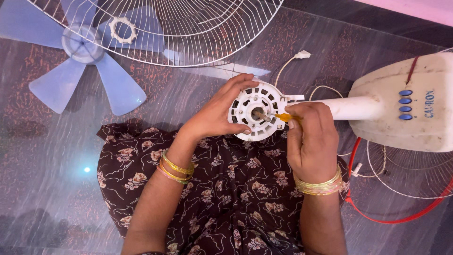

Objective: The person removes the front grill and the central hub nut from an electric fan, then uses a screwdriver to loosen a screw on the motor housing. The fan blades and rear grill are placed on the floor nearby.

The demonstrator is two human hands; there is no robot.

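White round motor housing [257, 113] with slotted vents, lying face-up over the lap on a dark floral dress [226, 189], joined to the white neck [351, 107] of a fan stand. Steadied by the left hand [217, 113], fingers curled over the upper rim and thumb pressed against the lower edge, so partly closed around the plastic disc. Small yellow-handled screwdriver [282, 116] pinched in the right hand [311, 141], fingers closed tight around the handle, tip set at the central shaft hole.

Likely stiff but brittle moulded plastic: thin ribs between the vents, prone to cracking under a hard squeeze. Moderately heavy for its size, judging by the motor behind it and the attached stand. Best gripped at the solid outer rim, not across the ribs. Screwdriver light and thin, apt to slip off a screw head unless kept square.

Further out: cream fan base [415, 108] with four blue buttons at right, a red-rimmed wire guard [406, 189] beneath it, loose white cable and plug [302, 55] above. At upper left, a white wire grille [188, 33], a white ring nut [123, 29], and pale blue fan blades [85, 61], all resting on a dark patterned floor [47, 156].
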